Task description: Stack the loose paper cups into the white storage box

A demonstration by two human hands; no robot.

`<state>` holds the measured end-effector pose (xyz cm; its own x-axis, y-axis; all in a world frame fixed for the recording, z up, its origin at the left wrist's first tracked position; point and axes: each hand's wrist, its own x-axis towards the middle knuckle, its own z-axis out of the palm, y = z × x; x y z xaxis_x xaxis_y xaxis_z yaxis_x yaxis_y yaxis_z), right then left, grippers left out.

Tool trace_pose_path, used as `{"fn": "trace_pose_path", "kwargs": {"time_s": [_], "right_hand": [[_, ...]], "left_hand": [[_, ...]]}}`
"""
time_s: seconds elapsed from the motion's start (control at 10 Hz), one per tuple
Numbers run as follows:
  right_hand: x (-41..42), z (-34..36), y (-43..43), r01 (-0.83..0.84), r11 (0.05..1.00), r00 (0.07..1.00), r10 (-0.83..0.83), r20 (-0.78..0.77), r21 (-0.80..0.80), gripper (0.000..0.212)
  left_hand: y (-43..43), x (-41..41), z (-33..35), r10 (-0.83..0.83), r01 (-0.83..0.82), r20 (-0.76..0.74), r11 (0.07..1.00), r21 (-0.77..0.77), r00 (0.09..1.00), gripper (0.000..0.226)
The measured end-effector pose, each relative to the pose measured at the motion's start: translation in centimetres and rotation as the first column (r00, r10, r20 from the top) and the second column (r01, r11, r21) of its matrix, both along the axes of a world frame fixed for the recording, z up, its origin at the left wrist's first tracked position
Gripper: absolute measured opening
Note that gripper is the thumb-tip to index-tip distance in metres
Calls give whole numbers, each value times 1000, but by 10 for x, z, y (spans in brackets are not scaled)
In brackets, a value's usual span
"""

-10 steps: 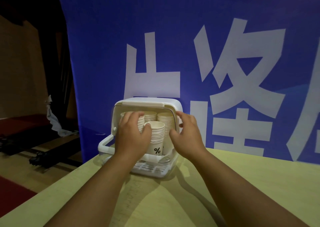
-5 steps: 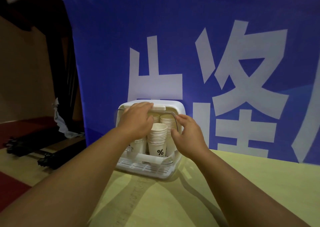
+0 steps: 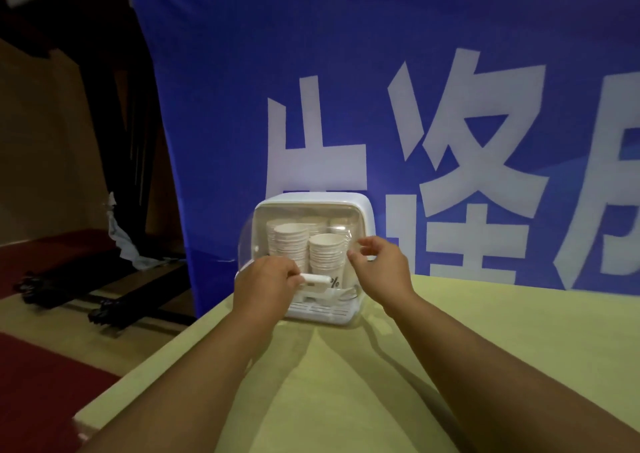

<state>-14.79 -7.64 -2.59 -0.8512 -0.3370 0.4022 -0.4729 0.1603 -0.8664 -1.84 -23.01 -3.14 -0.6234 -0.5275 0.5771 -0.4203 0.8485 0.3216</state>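
Note:
The white storage box (image 3: 362,206) stands at the far end of the table, against the blue banner. Several stacks of white paper cups (image 3: 325,255) show inside it through a clear curved lid (image 3: 263,224) that is pulled down over the front. My left hand (image 3: 265,284) grips the white handle bar (image 3: 317,279) at the lid's lower edge. My right hand (image 3: 379,265) hovers at the box's right front with fingers loosely curled, holding nothing.
The yellow-green table (image 3: 381,366) stretches toward me, its left edge running diagonally to the box. A blue banner with large white characters (image 3: 450,123) hangs directly behind the box. Dark stands (image 3: 104,300) lie on the floor at left.
My left hand reached to the box top and pulled the clear lid down over the cups; it now holds the handle low at the front. My right hand let go of the cups.

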Motion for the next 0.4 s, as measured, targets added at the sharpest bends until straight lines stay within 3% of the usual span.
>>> {"fn": "trace_pose_path", "kwargs": {"time_s": [0.2,0.4], "right_hand": [[22,-9,6,-57,996,998,56,15,71,57],[22,-15,28,-165,981,985,159,63,100,41]], "left_hand": [[16,8,-13,25,-25,7,1000,-5,1000,15],[54,5,-5,-91,90,2,992,86,996,9]]}}
